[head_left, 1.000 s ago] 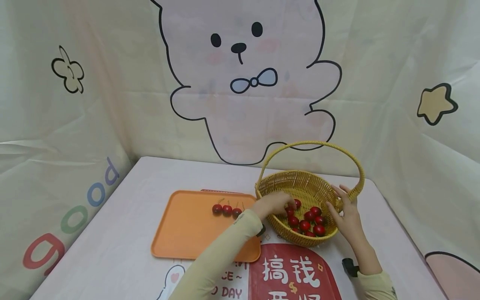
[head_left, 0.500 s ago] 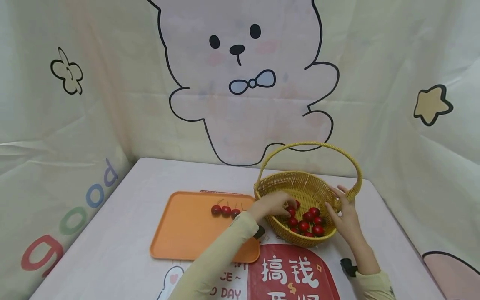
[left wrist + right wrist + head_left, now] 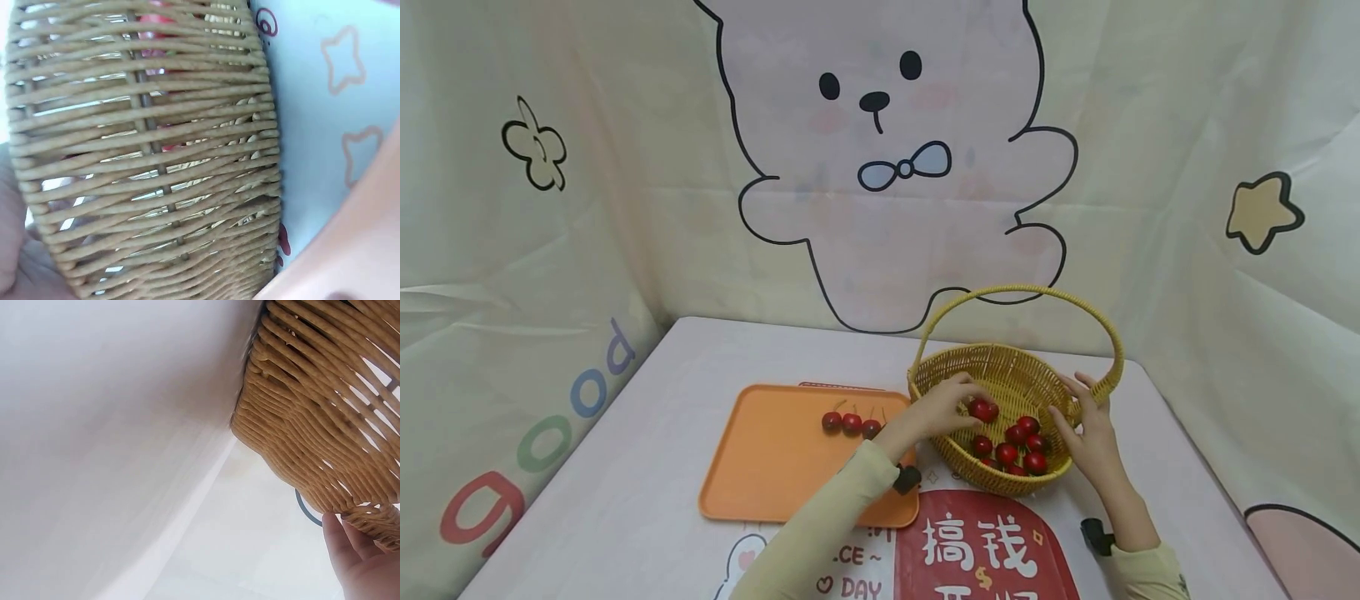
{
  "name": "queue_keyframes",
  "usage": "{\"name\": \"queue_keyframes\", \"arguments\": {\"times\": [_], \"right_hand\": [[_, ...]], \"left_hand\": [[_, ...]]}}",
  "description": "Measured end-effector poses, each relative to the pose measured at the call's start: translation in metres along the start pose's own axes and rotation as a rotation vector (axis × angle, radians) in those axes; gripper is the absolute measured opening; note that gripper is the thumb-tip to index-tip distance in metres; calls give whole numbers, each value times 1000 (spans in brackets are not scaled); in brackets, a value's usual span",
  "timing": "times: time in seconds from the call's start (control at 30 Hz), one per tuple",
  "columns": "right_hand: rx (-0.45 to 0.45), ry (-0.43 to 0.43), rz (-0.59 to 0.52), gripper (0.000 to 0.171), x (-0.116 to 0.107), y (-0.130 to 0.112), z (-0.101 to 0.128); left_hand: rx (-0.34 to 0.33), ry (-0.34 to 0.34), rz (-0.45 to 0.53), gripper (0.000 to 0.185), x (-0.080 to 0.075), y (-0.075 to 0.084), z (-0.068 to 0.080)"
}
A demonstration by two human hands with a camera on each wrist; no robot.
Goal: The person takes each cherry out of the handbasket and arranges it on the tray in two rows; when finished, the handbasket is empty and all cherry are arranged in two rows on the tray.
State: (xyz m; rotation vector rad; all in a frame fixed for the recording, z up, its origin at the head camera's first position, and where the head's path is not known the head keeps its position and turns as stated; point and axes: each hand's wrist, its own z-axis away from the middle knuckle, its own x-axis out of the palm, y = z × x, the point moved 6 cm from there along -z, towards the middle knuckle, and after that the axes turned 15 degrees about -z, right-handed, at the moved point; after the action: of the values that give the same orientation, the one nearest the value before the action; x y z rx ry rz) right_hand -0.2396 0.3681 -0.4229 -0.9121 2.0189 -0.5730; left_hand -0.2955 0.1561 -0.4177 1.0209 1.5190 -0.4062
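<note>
A yellow woven basket [image 3: 992,479] with a tall arched handle stands right of centre, several red cherries [image 3: 1007,453] lying inside. Over its left rim reaches my left hand [image 3: 936,412], its thumb and fingers pinching a cherry [image 3: 977,408] close beside another one. In the left wrist view the basket's slats [image 3: 156,137] cover most of that hand's work. My right hand [image 3: 1093,437] holds the basket's right rim near the handle's foot; the right wrist view has its fingers [image 3: 337,540] against the weave. On an orange tray [image 3: 775,467], stemmed cherries [image 3: 852,423] sit in a row.
The tray lies left of the basket on a white table [image 3: 647,433] with a printed red patch [image 3: 992,542] in front. A cloth backdrop [image 3: 662,250] with a cartoon bear rises behind. My left forearm [image 3: 820,525] crosses the tray's right part.
My left hand has risen slightly and drawn back inside the basket, bringing a cherry up from the left of the pile. The right hand stays on the rim.
</note>
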Motion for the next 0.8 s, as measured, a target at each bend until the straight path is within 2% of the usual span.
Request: {"name": "queue_keyframes", "arguments": {"times": [0.23, 0.57, 0.8], "right_hand": [[1, 1, 3, 60, 0, -1, 1], [1, 3, 7, 60, 0, -1, 0], [-4, 3, 2, 56, 0, -2, 0]], "left_hand": [[-58, 99, 64, 33, -11, 0, 17], [-69, 198, 113, 31, -27, -7, 40], [-97, 206, 158, 31, -39, -14, 59]]}}
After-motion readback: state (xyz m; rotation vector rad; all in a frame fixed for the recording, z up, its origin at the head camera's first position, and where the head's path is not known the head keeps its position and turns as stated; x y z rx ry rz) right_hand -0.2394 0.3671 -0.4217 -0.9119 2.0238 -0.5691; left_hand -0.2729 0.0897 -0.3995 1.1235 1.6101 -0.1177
